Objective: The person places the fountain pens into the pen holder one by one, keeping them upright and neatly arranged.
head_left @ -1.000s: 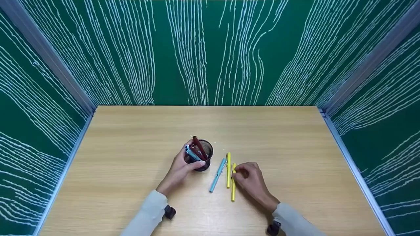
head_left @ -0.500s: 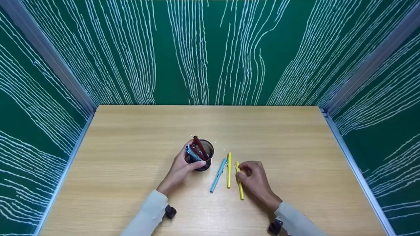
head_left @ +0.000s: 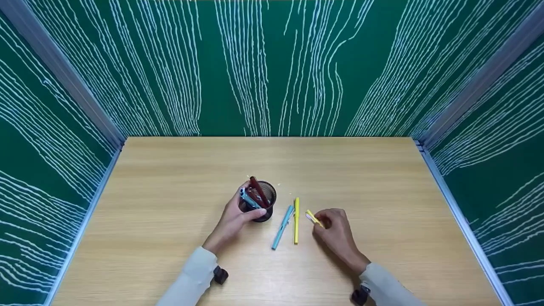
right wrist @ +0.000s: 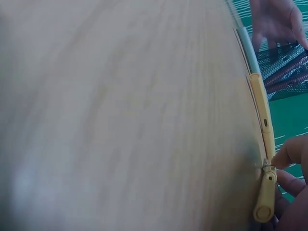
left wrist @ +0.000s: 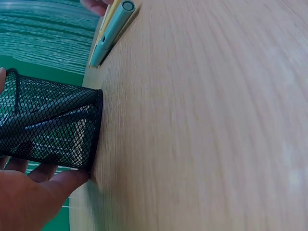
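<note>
My left hand (head_left: 229,221) grips a black mesh pen holder (left wrist: 57,103), its fingers round the far side and the thumb along the near rim. Inside lean dark red pens (head_left: 259,190) and a light blue pen (head_left: 250,199). To the right, my right hand (head_left: 336,233) pinches a yellow pen (head_left: 313,217) between thumb and fingertips, low over the table; the fingers cover much of it. Another yellow pen (head_left: 296,223) and a light blue pen (head_left: 282,228) lie side by side on the wood, between the two hands.
The wooden table (head_left: 191,165) meets green walls (head_left: 272,85) with white wavy lines at the back and sides. Metal rails (head_left: 461,229) run along its side edges. Tiny pale specks dot the surface behind the pen holder.
My right hand has drawn its yellow pen slightly rightward, away from the other pens, and the pen has turned to slant more. The left hand and pen holder stay in place.
</note>
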### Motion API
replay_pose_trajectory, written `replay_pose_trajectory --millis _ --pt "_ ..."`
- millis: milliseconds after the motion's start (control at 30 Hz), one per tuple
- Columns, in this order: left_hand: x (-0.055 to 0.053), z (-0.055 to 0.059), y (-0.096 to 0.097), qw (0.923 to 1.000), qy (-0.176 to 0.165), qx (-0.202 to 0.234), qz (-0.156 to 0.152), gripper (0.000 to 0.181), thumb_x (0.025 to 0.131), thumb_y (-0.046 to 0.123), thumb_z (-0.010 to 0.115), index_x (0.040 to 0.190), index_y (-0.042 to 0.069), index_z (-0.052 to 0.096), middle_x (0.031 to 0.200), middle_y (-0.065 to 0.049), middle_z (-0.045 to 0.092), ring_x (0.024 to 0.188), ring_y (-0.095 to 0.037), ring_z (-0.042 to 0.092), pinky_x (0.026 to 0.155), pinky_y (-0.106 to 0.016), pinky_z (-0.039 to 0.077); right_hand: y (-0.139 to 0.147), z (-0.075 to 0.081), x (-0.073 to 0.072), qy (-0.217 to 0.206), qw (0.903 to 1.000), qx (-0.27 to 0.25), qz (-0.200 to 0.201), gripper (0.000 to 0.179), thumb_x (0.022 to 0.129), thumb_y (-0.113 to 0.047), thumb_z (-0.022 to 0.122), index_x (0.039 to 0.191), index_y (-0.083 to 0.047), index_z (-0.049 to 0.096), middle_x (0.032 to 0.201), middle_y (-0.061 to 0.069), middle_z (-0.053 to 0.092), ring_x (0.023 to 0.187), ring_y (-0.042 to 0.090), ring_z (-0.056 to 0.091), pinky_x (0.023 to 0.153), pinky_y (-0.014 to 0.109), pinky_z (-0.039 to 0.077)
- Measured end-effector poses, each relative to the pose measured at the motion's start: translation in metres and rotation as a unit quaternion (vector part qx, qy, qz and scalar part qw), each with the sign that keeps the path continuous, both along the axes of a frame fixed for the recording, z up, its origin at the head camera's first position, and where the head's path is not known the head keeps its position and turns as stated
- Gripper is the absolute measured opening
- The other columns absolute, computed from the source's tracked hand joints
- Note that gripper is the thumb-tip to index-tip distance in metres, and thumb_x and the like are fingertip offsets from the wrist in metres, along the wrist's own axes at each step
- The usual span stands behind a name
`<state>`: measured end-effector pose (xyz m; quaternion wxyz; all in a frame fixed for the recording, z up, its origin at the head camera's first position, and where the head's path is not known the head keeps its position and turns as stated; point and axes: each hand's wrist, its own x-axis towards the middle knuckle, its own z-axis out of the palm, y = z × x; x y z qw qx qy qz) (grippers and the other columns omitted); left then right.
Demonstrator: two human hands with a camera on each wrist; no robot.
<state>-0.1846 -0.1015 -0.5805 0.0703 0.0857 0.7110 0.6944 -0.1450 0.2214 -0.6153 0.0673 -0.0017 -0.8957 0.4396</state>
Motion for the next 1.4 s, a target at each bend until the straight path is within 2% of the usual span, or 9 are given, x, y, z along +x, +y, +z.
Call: replay_pose_trajectory --millis 267,467,600,767,867,1033,1200,1333,1400 --pt "0.000 0.001 -0.001 0.9998 0.005 -0.016 0.005 0.098 0.089 0.019 0.093 0.171 0.013 0.039 0.163 -0.014 0.055 0.151 -0.032 0.050 0.131 -0.051 0.028 0.000 -0.001 0.000 0.015 0.9998 0.017 0.002 0.019 0.086 0.003 0.083 0.101 -0.007 0.081 0.095 0.002 0.070 0.106 0.022 0.052 0.087 0.034 0.047" --pt "0.001 0.003 -0.001 0.9998 0.004 -0.021 0.003 0.098 0.089 0.020 0.093 0.171 0.014 0.039 0.163 -0.013 0.055 0.152 -0.032 0.049 0.131 -0.052 0.028 0.002 0.004 0.000 0.006 0.9998 0.016 0.006 0.017 0.088 0.001 0.084 0.103 -0.007 0.082 0.095 0.003 0.069 0.102 0.022 0.051 0.086 0.035 0.044" --pt "0.000 0.003 -0.002 0.9998 0.002 -0.019 0.002 0.098 0.090 0.020 0.092 0.171 0.015 0.038 0.163 -0.013 0.055 0.150 -0.032 0.051 0.130 -0.052 0.030 0.002 0.012 -0.001 -0.010 0.9999 0.009 0.006 0.017 0.091 -0.002 0.084 0.107 -0.007 0.082 0.101 0.005 0.068 0.104 0.023 0.052 0.087 0.036 0.045" --pt "0.000 0.002 -0.003 0.9999 0.001 -0.016 0.001 0.098 0.090 0.019 0.092 0.172 0.015 0.038 0.163 -0.014 0.054 0.150 -0.033 0.051 0.130 -0.052 0.031 0.004 0.025 -0.003 -0.020 0.9996 -0.018 0.008 0.017 0.095 -0.009 0.086 0.111 -0.007 0.080 0.116 0.010 0.066 0.114 0.026 0.056 0.099 0.044 0.051" --pt "-0.001 0.002 -0.002 0.9999 0.002 -0.012 0.002 0.098 0.090 0.018 0.092 0.171 0.013 0.038 0.163 -0.014 0.055 0.150 -0.032 0.051 0.130 -0.050 0.030 0.005 0.031 -0.004 -0.002 0.9991 -0.041 0.011 0.017 0.094 -0.008 0.087 0.110 -0.006 0.080 0.117 0.010 0.066 0.117 0.026 0.058 0.106 0.048 0.049" --pt "-0.002 -0.001 -0.002 1.0000 0.002 0.001 0.000 0.099 0.089 0.015 0.092 0.171 0.011 0.037 0.163 -0.015 0.055 0.150 -0.031 0.051 0.130 -0.046 0.029 0.005 0.044 -0.008 0.046 0.9966 -0.065 0.018 0.018 0.090 0.000 0.087 0.105 -0.008 0.081 0.109 0.007 0.072 0.116 0.024 0.057 0.107 0.051 0.045" --pt "-0.002 -0.001 -0.001 1.0000 0.000 -0.005 0.003 0.100 0.088 0.016 0.092 0.171 0.012 0.037 0.162 -0.015 0.055 0.150 -0.032 0.051 0.131 -0.049 0.029 0.002 0.056 -0.011 0.080 0.9940 -0.068 0.030 0.021 0.090 0.003 0.087 0.104 -0.010 0.081 0.105 0.003 0.075 0.115 0.022 0.058 0.105 0.053 0.045" --pt "0.000 0.000 -0.001 0.9999 0.001 -0.011 0.005 0.100 0.088 0.017 0.093 0.171 0.011 0.037 0.163 -0.016 0.054 0.151 -0.033 0.050 0.132 -0.051 0.028 -0.002 0.063 -0.013 0.093 0.9928 -0.067 0.036 0.023 0.089 0.004 0.087 0.105 -0.011 0.081 0.106 0.002 0.075 0.115 0.021 0.059 0.105 0.057 0.047" --pt "0.000 0.000 0.000 0.9999 0.000 -0.011 0.005 0.101 0.088 0.017 0.092 0.172 0.011 0.036 0.164 -0.017 0.053 0.151 -0.034 0.050 0.131 -0.051 0.028 -0.005 0.066 -0.014 0.097 0.9925 -0.064 0.037 0.025 0.088 0.004 0.088 0.106 -0.012 0.082 0.107 0.001 0.075 0.115 0.020 0.059 0.105 0.055 0.048"
